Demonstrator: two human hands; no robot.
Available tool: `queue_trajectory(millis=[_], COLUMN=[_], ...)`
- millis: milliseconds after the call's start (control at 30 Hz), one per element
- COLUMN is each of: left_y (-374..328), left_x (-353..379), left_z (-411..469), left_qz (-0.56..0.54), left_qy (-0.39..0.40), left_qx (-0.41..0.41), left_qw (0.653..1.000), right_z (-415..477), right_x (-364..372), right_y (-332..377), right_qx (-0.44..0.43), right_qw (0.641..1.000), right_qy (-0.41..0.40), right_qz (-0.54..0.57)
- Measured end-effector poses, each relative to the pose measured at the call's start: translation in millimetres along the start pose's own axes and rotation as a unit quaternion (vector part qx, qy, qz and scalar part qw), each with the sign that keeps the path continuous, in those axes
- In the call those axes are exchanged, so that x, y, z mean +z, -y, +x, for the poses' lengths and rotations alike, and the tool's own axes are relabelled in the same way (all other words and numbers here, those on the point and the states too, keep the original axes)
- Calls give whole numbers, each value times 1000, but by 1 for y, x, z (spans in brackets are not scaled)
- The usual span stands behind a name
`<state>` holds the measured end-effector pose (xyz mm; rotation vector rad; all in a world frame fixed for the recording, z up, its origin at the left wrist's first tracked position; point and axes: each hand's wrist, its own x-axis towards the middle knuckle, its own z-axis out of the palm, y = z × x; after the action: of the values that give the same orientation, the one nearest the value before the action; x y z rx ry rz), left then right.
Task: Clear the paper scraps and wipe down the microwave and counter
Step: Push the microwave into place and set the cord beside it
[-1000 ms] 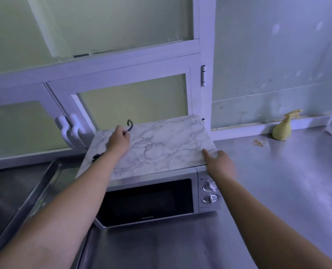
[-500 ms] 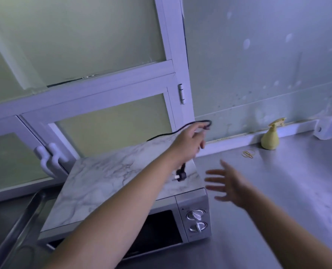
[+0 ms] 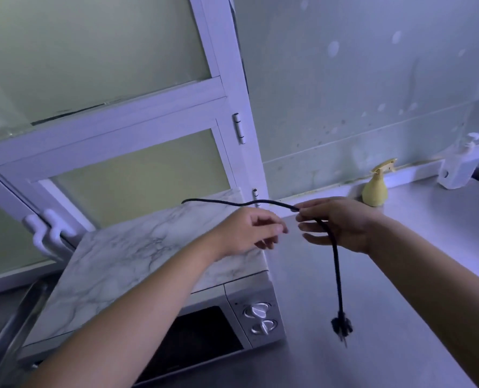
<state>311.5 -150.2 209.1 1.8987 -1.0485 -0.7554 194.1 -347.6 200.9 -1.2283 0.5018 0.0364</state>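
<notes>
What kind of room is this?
Probably a kitchen: a microwave sits on a steel counter, and a yellow spray bottle stands by the wall.

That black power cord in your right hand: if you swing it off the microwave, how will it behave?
Likely floppy: below the right hand pinching it, the power cord hangs straight down. The plug dangles free above the counter, so it will probably swing and may knock the microwave. It looks light, held by a fingertip pinch.
</notes>
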Motion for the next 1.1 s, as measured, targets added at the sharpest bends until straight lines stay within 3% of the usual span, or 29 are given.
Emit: queue_trajectory(millis=[67,133,167,267,467,667,800,933,1100], left_y=[25,60,77,121,144,79,-12,-65,-31], left_x=[-32,-71,-89,-130,-163,-165,-133,-65,10], left_z=[12,22,24,31,62,130,192,226,200], left_qz=[20,118,187,328,327,362,468,527,529], left_qy=[-188,-371,-404,-342,-357,-387,-299,-183,-75], left_qx=[-41,-96,-138,-279,-282,-173,-56,8,-37], left_qw=[981,916,885,835,829,830,830,830,845], right_z=[9,19,24,42,75,82,71,51,14], right_x=[-8,-18,-23,-32,-45,-49,-64,-84,-105], right_y=[1,2,1,-4,-17,-37,-52,-63,-93], right_qx=[-19,-39,-47,-64,-75,-128,-106,-106,-42], right_qw=[999,998,998,996,997,969,933,925,956], right_qy=[-29,-41,-45,-53,-28,-104,-124,-206,-238], right_qz=[-8,-15,-17,-18,-11,-183,-320,-301,-164])
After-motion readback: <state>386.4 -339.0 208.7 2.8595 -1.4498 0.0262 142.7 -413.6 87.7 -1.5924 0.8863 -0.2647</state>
